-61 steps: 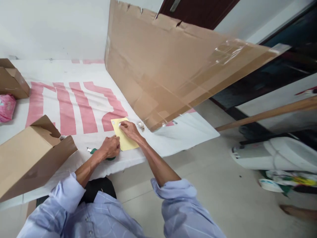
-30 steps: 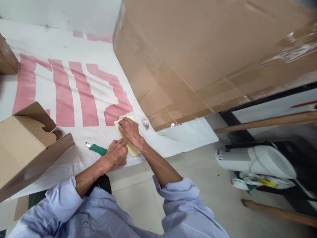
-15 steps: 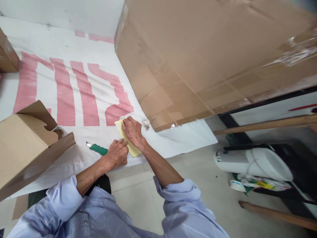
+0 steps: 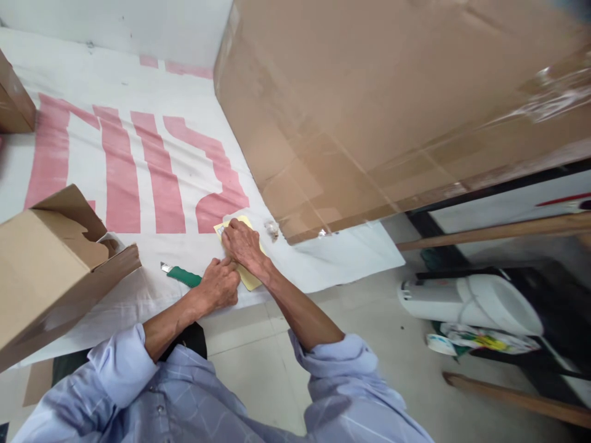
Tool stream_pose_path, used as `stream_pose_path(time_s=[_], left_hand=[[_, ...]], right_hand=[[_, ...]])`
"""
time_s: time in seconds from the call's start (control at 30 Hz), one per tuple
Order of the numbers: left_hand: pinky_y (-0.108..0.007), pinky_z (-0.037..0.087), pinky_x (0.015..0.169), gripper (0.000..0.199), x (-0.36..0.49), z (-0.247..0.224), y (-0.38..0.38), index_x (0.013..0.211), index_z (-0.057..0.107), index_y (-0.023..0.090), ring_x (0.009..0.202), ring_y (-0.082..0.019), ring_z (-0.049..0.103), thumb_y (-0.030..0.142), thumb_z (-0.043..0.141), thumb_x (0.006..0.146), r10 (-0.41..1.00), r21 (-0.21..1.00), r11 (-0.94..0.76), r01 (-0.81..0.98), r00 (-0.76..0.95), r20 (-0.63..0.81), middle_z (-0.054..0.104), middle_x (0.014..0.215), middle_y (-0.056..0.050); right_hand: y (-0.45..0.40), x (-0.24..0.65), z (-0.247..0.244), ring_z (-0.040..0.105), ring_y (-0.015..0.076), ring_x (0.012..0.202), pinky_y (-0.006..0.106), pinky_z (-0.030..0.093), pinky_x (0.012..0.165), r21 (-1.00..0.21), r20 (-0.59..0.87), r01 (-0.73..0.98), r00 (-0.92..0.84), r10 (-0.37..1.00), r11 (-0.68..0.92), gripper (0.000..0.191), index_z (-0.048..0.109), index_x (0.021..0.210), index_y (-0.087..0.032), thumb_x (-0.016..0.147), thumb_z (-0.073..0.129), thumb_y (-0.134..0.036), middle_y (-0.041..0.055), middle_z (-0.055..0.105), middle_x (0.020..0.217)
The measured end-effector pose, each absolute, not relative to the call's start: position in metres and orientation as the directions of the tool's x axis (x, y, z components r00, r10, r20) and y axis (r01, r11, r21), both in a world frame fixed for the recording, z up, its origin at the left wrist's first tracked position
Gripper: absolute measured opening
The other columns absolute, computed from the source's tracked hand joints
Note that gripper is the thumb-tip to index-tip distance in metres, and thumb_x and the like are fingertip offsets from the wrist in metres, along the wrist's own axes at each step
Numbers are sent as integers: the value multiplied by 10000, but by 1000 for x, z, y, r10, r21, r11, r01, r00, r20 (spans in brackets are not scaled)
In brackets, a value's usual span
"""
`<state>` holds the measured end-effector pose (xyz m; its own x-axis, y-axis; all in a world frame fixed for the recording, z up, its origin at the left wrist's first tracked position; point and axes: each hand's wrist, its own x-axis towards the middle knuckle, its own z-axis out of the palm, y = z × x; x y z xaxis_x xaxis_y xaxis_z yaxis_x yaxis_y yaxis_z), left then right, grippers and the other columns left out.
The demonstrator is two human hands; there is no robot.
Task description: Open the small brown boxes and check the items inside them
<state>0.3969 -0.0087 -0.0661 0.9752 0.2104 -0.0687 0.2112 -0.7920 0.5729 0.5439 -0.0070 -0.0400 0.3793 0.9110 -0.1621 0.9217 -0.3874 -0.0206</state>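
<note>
A flat yellow sheet (image 4: pixel 249 280) with a small pale label (image 4: pixel 220 229) near its far left corner lies at the front edge of the cloth-covered table. My right hand (image 4: pixel 243 246) is over it, fingers bent and pressed together on its surface beside the label. My left hand (image 4: pixel 219 284) is closed at the sheet's left edge, its index finger reaching toward my right hand; the fingertips underneath are hidden. A green-handled utility knife (image 4: pixel 183 276) with its blade out lies just left of my left hand, the handle's end close to the knuckles.
A huge taped carton (image 4: pixel 369 111) stands at the right on the white cloth (image 4: pixel 157 252). An opened box (image 4: pixel 50 258) is at the left, another box (image 4: pixel 16 95) behind it. Crumpled clear tape (image 4: pixel 271 230) lies near my right hand. A white cylindrical appliance (image 4: pixel 471 301) sits at the lower right.
My right hand has slid slightly left and nearer me on the yellow sheet, uncovering its far right corner. My left hand and the knife have hardly moved.
</note>
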Motion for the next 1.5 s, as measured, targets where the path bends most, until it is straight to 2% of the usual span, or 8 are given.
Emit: stream_pose_path(time_s=[0.37,0.47,0.6,0.73,0.83,0.9,1.1,1.5], left_hand=[[-498,441,1081,124,391,-57,-3,741,626,193,1239,-347,612,75,630,779,250,747,-631,210,966,-60,732,1108,-160],[-492,463,1092,119,387,-56,4,725,623,203,1170,-330,672,97,633,777,305,852,-485,198,951,-47,758,1040,-128],[-445,499,1093,101,382,-53,18,823,690,197,1231,-307,701,237,618,881,404,966,-221,134,914,-34,778,1267,-146],[-416,517,1061,289,377,-43,27,824,719,189,1209,-288,710,459,653,903,465,996,90,26,883,-65,791,1277,-126],[-382,523,969,324,373,-33,28,762,736,188,1115,-278,704,486,854,713,470,894,447,-33,859,-203,804,1159,-104],[-358,522,918,346,371,-28,26,736,742,188,1045,-257,694,468,917,634,459,839,542,-33,848,-263,793,1081,-91],[-339,525,880,376,374,-24,23,786,777,194,920,-217,674,481,942,610,483,843,537,-25,829,-284,752,925,-58],[-388,562,907,432,385,-38,22,862,787,190,919,-227,703,579,878,700,553,900,436,4,788,-272,779,935,-75]], right_hand=[[2,580,-60,633,192,810,298,475,792,-647,-57,629,524,850,-431,151,697,757,-202,832,617,-306,27,746,832],[-5,582,-55,653,196,807,291,513,777,-716,-30,581,527,849,-386,234,693,778,-205,862,569,-385,25,727,776],[-33,576,-42,703,211,808,315,569,737,-815,-13,477,554,832,-330,355,717,864,-204,893,562,-522,53,747,844],[-68,558,-31,720,210,846,336,609,766,-954,-120,179,504,856,-239,471,774,906,-199,861,713,-663,76,778,961],[-84,547,-24,726,220,935,338,617,794,-980,-174,11,441,881,-199,523,814,969,-196,842,776,-701,93,789,1051],[-89,543,-20,719,219,967,334,616,802,-984,-169,-16,396,902,-178,490,827,1005,-203,834,812,-662,87,787,1065],[-88,545,-13,671,180,882,320,597,774,-992,-113,14,345,932,-125,304,818,894,-205,771,884,-475,47,746,1032],[-89,548,-21,663,190,922,332,578,821,-995,-86,13,366,927,-97,273,745,786,-208,791,841,-464,61,727,1063]])
